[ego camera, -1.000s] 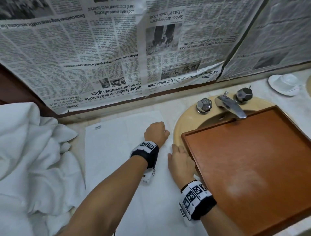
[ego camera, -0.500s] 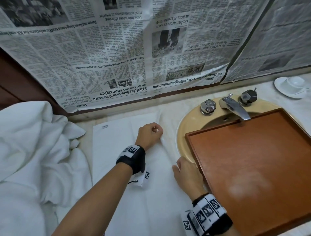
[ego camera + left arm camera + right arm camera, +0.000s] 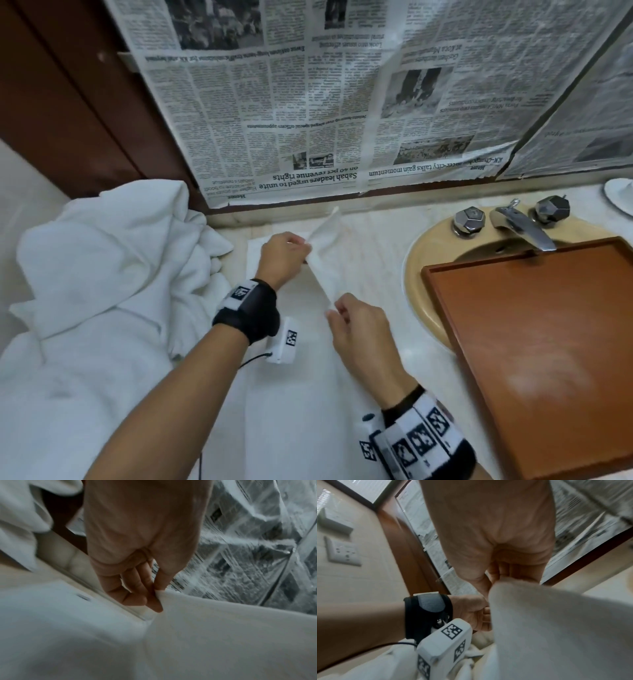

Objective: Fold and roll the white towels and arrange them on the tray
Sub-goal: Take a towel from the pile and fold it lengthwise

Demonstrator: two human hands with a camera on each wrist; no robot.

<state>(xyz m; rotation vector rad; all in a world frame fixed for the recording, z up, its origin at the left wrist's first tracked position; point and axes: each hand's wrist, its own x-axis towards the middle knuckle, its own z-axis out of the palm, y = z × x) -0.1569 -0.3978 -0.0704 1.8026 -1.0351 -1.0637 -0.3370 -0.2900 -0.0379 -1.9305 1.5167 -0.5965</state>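
Left hand (image 3: 282, 258) and right hand (image 3: 356, 325) pinching raised towel (image 3: 325, 260) edge, tray (image 3: 534, 342) right

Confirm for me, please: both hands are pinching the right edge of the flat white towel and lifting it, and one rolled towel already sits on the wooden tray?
Not quite: the head view shows the wooden tray empty. Both the left hand and right hand do pinch and lift the flat white towel.

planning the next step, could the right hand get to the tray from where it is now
Probably yes. The right hand is beside the tray with nothing between them, and the tray is bare. But its grip is pinching the towel edge, so it would carry or drop that first.
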